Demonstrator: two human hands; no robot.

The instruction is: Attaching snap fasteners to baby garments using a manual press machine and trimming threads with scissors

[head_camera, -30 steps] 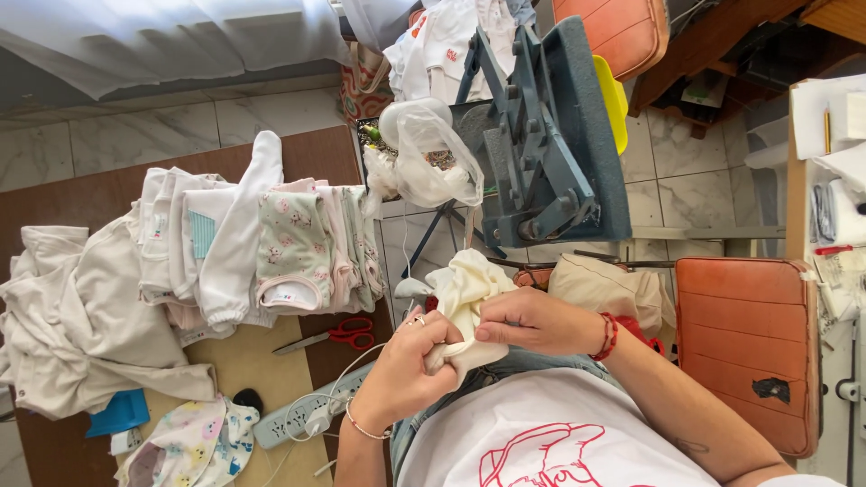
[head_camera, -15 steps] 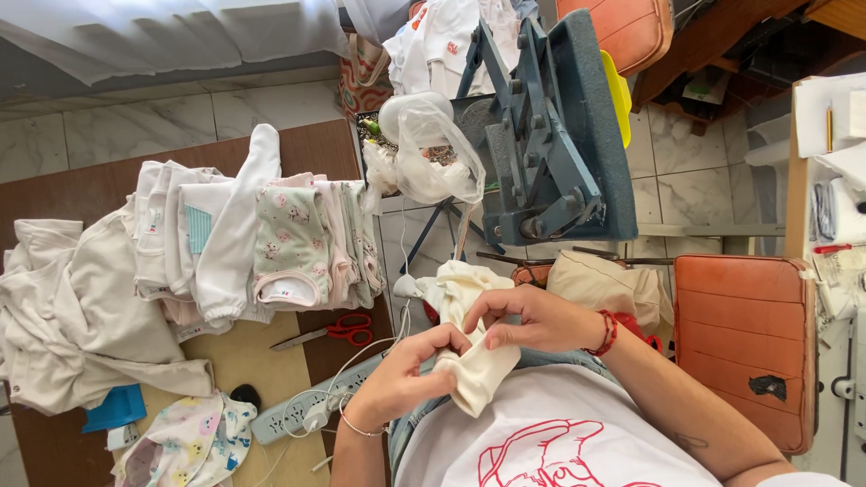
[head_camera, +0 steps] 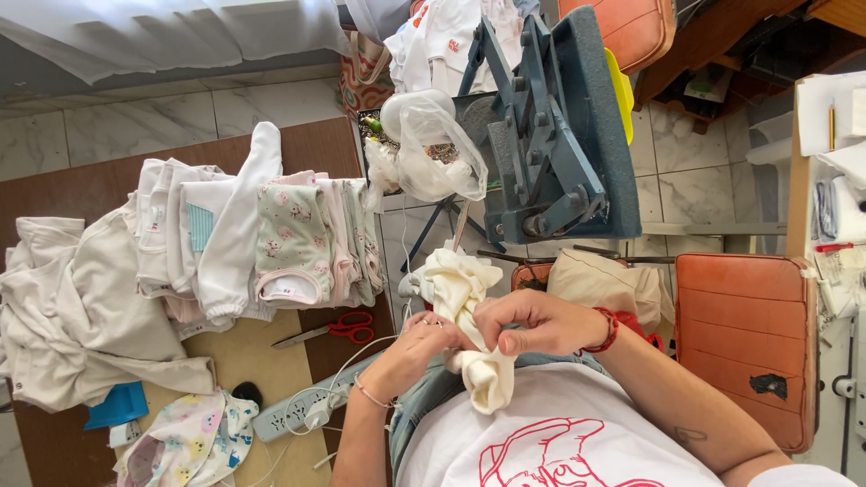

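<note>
Fingers of left hand (head_camera: 417, 347) and right hand (head_camera: 532, 322) clenched on soft, crumpled cream cloth (head_camera: 469, 311).

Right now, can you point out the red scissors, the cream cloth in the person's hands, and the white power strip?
red scissors (head_camera: 350, 327), head view, on the red handles.
cream cloth (head_camera: 462, 289), head view, on the bunched upper part.
white power strip (head_camera: 293, 413), head view, on its middle.
</note>
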